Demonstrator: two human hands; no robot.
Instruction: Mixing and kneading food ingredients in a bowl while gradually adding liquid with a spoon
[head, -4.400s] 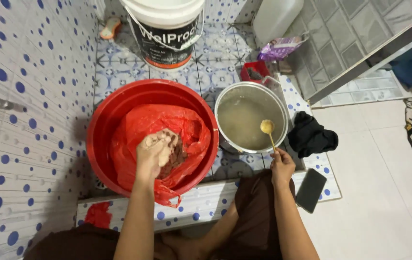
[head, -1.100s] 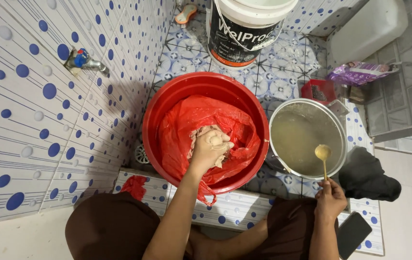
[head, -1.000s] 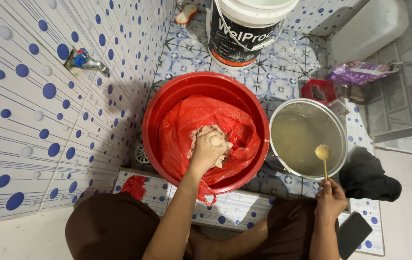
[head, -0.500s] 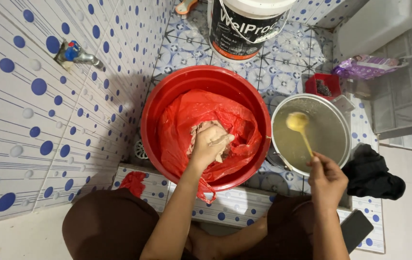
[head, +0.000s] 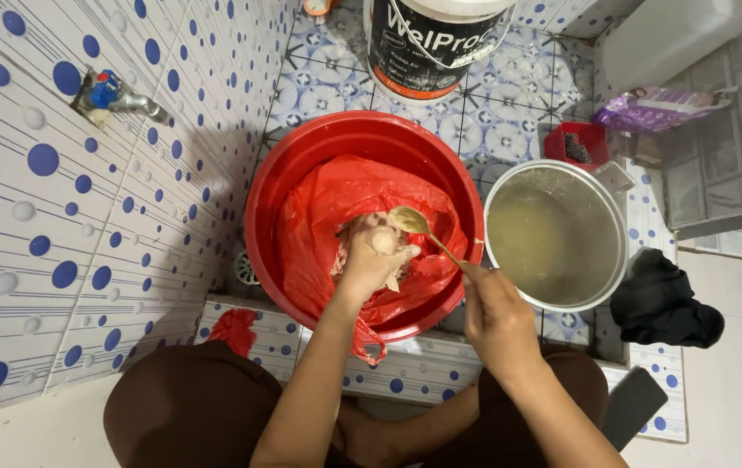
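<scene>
Now that the spoon [head: 409, 220] has travelled from steel pot [head: 556, 234] to red basin [head: 362, 139], right hand [head: 497, 316] grips its handle, left hand [head: 373, 260] closed on pale lump [head: 386, 241] in the red bag [head: 336, 195].

Above your red basin stands a white bucket [head: 434, 43] with a black printed label [head: 419, 54] wrapping its side; to the right, beside the grey pot, a flat purple pouch [head: 653, 106] lies on the tiled floor.
</scene>
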